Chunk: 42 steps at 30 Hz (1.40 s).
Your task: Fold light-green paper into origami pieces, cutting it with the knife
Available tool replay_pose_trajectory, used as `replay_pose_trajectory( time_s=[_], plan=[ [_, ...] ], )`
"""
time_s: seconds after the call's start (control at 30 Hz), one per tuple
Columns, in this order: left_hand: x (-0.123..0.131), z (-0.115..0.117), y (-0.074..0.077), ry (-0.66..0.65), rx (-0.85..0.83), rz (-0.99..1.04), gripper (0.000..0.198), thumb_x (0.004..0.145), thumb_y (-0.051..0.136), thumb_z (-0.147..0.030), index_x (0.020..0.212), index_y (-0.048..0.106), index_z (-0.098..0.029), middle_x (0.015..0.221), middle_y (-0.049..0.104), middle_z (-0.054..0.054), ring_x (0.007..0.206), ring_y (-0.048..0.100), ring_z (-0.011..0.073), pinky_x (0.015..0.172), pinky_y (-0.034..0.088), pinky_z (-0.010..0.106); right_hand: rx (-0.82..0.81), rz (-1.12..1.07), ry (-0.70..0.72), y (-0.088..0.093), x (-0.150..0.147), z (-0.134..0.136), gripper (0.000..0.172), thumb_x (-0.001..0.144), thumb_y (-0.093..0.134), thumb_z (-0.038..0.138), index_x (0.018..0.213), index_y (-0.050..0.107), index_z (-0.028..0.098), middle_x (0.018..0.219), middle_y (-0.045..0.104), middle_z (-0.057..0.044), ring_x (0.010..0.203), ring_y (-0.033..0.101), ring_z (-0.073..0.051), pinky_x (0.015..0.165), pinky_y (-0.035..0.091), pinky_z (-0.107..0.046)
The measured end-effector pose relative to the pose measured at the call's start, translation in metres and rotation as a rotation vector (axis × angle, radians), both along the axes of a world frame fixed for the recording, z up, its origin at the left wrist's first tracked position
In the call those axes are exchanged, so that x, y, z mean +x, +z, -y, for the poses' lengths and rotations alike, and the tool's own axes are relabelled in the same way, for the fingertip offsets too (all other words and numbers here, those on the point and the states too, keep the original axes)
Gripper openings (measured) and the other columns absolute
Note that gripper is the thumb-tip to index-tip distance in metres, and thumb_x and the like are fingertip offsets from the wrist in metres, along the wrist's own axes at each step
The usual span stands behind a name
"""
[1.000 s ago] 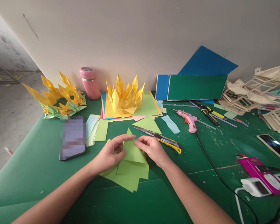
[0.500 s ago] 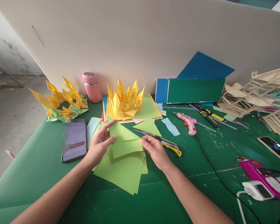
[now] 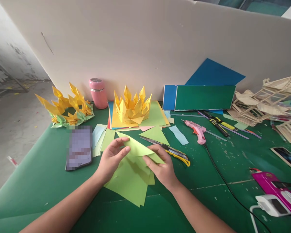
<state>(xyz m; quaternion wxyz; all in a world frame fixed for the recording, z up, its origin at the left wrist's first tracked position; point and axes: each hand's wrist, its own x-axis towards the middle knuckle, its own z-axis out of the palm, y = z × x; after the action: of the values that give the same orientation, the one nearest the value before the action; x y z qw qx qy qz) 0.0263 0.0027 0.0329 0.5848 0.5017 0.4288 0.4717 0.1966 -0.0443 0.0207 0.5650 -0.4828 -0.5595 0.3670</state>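
Over green sheets (image 3: 128, 191) on the table (image 3: 106, 218), a folded, pointed light-green paper (image 3: 138, 148) slants down rightward; fingers of the left hand (image 3: 111, 158) hold its left edge, those of the right hand (image 3: 164, 170) pinch its right end.

Two hands (image 3: 113, 159) (image 3: 162, 168) are handling one folded green sheet (image 3: 137, 147) in the middle. Two yellow crowns (image 3: 74, 103) (image 3: 133, 113) are sitting at left and middle. Two phones (image 3: 79, 147) (image 3: 287, 158) are lying at left and far right. One pink bottle (image 3: 99, 94) is standing upper left, one glue gun (image 3: 197, 130) is lying right.
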Motion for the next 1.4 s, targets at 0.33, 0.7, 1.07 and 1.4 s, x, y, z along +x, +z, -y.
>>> replay_pose_trajectory(
  time_s=[0.33, 0.7, 1.07, 1.4],
  plan=[
    [-0.004, -0.006, 0.002, -0.120, -0.099, 0.011, 0.041, 0.069, 0.074, -0.047, 0.095, 0.061, -0.018, 0.092, 0.070, 0.004, 0.086, 0.066, 0.0213, 0.079, 0.053, 0.034, 0.707, 0.793, 0.097, 0.000, 0.011, 0.005, 0.038, 0.085, 0.043, 0.003, 0.106, 0.066, 0.025, 0.099, 0.069, -0.005, 0.087, 0.057, -0.018, 0.077, 0.045, -0.035],
    [-0.008, -0.008, -0.011, -0.072, 0.178, -0.445, 0.024, 0.074, 0.064, -0.039, 0.090, 0.062, -0.021, 0.081, 0.066, 0.001, 0.073, 0.063, 0.0179, 0.072, 0.052, 0.034, 0.675, 0.932, 0.350, 0.002, 0.024, 0.000, 0.025, 0.091, 0.044, 0.012, 0.095, 0.067, 0.021, 0.096, 0.072, -0.004, 0.088, 0.060, -0.018, 0.076, 0.048, -0.033],
    [-0.014, -0.012, -0.014, -0.201, 0.680, -0.879, 0.019, 0.088, 0.053, -0.029, 0.093, 0.070, -0.023, 0.105, 0.064, 0.008, 0.095, 0.058, 0.0258, 0.086, 0.049, 0.040, 0.517, 0.874, 0.498, -0.005, 0.022, 0.000, 0.024, 0.094, 0.045, 0.017, 0.096, 0.069, 0.022, 0.093, 0.073, -0.006, 0.085, 0.063, -0.018, 0.072, 0.052, -0.031],
    [-0.011, -0.010, -0.006, -0.408, 0.802, -0.883, 0.030, 0.094, 0.041, -0.023, 0.092, 0.071, -0.020, 0.099, 0.070, 0.009, 0.090, 0.062, 0.0234, 0.084, 0.050, 0.038, 0.453, 0.815, 0.463, -0.002, 0.035, -0.006, 0.022, 0.089, 0.051, 0.011, 0.090, 0.072, 0.019, 0.091, 0.073, -0.006, 0.083, 0.063, -0.019, 0.074, 0.052, -0.034]
  ],
)
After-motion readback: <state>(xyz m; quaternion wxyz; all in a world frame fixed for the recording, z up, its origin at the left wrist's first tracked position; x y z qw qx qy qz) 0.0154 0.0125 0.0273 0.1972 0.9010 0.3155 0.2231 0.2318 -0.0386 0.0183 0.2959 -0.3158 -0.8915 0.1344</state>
